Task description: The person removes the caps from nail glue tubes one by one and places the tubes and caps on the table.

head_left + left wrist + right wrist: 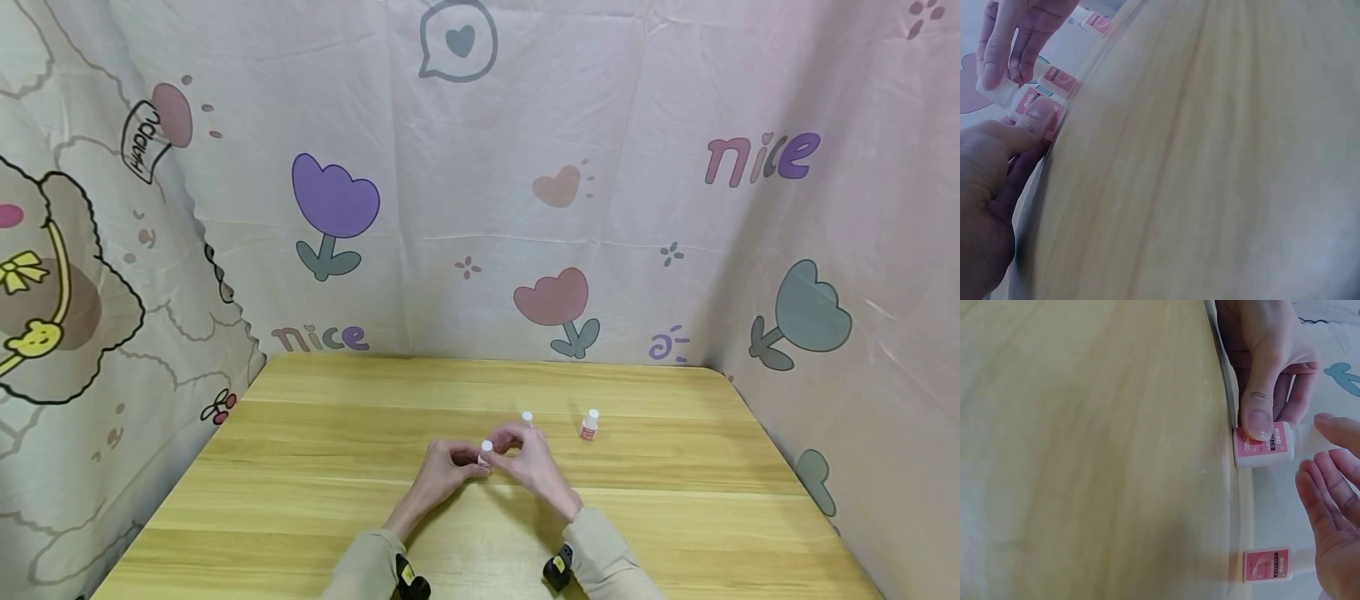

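Note:
My left hand [442,475] grips a small white bottle [483,462] with a pink label by its body, the thumb over the label in the left wrist view. The bottle [1263,445] stands upright on the table. At its white cap [999,92] is my right hand [531,462], with the thumb on one side and the fingertips on the other, pinching it. A second bottle [527,417] of the same kind stands just behind the right hand, mostly hidden by it in the head view. A third bottle [589,427] stands upright farther right.
The wood-grain table [300,492] spreads around both hands. A printed cloth [465,167] hangs behind it and along both sides. Each sleeve has a black wrist camera [558,571] at its cuff.

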`<action>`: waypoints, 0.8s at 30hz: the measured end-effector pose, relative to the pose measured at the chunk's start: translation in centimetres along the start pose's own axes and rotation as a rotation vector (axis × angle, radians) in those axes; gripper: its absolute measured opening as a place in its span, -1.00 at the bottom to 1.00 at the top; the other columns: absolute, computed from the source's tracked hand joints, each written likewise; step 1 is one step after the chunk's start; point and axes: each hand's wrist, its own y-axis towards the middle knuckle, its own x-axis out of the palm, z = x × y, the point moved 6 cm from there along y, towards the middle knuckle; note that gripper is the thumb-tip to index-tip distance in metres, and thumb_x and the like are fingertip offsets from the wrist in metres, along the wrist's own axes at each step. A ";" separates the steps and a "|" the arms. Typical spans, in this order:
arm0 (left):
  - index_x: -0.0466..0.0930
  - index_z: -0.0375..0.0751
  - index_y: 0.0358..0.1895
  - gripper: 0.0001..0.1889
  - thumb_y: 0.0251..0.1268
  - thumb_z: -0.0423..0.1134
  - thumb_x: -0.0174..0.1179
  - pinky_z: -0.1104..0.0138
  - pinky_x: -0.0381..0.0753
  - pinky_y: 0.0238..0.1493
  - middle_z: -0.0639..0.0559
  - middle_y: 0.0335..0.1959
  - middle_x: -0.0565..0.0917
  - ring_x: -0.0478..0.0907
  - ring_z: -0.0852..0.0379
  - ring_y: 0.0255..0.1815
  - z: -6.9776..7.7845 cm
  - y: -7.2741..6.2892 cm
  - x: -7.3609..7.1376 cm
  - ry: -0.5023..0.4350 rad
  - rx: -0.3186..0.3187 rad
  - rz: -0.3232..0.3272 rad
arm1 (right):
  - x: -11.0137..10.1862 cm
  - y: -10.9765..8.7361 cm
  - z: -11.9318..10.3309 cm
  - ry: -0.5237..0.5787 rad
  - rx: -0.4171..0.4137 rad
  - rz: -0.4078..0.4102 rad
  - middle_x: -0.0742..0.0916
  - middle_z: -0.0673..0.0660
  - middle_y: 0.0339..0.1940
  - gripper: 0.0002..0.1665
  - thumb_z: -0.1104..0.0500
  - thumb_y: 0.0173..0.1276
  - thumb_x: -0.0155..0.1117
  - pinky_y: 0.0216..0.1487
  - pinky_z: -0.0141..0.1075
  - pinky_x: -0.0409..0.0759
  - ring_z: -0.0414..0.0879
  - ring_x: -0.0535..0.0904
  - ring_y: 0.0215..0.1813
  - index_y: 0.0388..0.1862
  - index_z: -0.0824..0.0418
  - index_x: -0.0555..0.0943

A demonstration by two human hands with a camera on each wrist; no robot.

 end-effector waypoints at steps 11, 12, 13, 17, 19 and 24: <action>0.80 -0.21 -0.26 -0.87 0.10 -0.34 0.48 0.49 0.68 -0.20 -0.06 -0.31 0.84 0.72 0.35 -0.32 -0.1 0.0 0.0 0.009 -0.007 0.000 | 0.3 0.0 -0.1 0.052 -0.064 -0.030 0.78 0.25 -0.19 -0.79 0.39 0.19 0.46 0.05 -0.06 0.73 0.08 0.72 -0.17 -0.18 0.32 0.70; 0.80 -0.20 -0.26 -0.87 0.10 -0.34 0.48 0.49 0.69 -0.19 -0.06 -0.31 0.84 0.73 0.35 -0.32 -0.1 0.0 0.0 0.009 -0.007 0.000 | 0.3 0.0 -0.1 0.053 -0.061 -0.031 0.78 0.24 -0.18 -0.79 0.38 0.19 0.47 0.05 -0.06 0.73 0.08 0.72 -0.16 -0.18 0.32 0.70; 0.80 -0.20 -0.26 -0.87 0.10 -0.34 0.48 0.49 0.69 -0.20 -0.06 -0.31 0.84 0.73 0.35 -0.32 -0.1 0.0 0.0 0.009 -0.005 0.001 | 0.3 0.0 -0.1 0.053 -0.058 -0.029 0.78 0.24 -0.19 -0.80 0.37 0.19 0.47 0.05 -0.07 0.73 0.06 0.72 -0.17 -0.18 0.31 0.70; 0.80 -0.18 -0.27 -0.88 0.10 -0.32 0.49 0.49 0.68 -0.21 -0.04 -0.32 0.84 0.73 0.35 -0.33 -0.1 0.0 0.0 0.006 0.001 0.004 | 0.1 0.0 0.0 0.022 -0.032 -0.007 0.79 0.16 -0.25 -0.82 0.31 0.21 0.49 -0.01 -0.18 0.74 -0.09 0.70 -0.21 -0.21 0.25 0.70; 0.80 -0.17 -0.28 -0.88 0.10 -0.32 0.49 0.49 0.68 -0.22 -0.03 -0.33 0.84 0.72 0.35 -0.33 -0.1 0.0 0.0 0.005 0.007 0.006 | 0.0 0.0 0.1 0.002 -0.028 0.009 0.79 0.14 -0.28 -0.84 0.29 0.21 0.49 -0.05 -0.24 0.73 -0.16 0.68 -0.23 -0.23 0.23 0.70; 0.80 -0.15 -0.27 -0.88 0.11 -0.31 0.49 0.49 0.68 -0.21 -0.02 -0.33 0.84 0.73 0.34 -0.33 0.0 0.0 0.0 0.003 0.007 0.004 | 0.0 0.0 0.2 -0.012 -0.038 0.022 0.78 0.12 -0.31 -0.86 0.29 0.21 0.48 -0.07 -0.32 0.72 -0.23 0.66 -0.26 -0.26 0.22 0.69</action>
